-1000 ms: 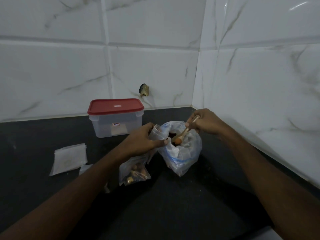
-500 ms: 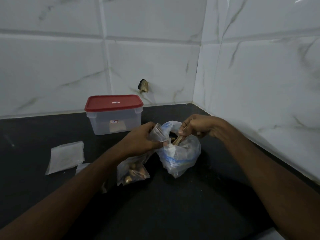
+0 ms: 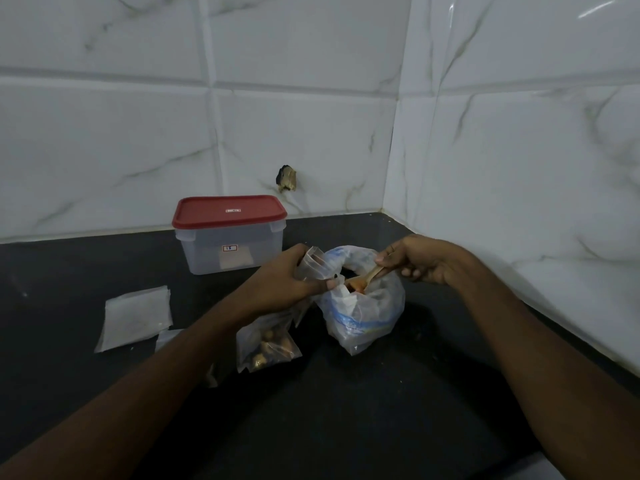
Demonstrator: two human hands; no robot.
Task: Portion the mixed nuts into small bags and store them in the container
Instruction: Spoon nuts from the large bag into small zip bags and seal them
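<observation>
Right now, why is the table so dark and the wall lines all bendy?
In the head view the light is dim, so the black counter hides detail; the white tiles catch a glare streak at top right; the wide-angle lens bends the grout lines.

Red-lidded clear container (image 3: pixel 230 237) behind nut-filled small bag (image 3: pixel 266 348), big bag (image 3: pixel 360 317) alongside.

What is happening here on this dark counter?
A person is portioning nuts. The right hand holds a small wooden spoon, whose bowl is at the mouth of the big plastic bag. The left hand grips the top of a small clear bag, which already has some nuts at its bottom. The container stands behind them with its red lid on. Flat empty bags lie to the left on the counter.
</observation>
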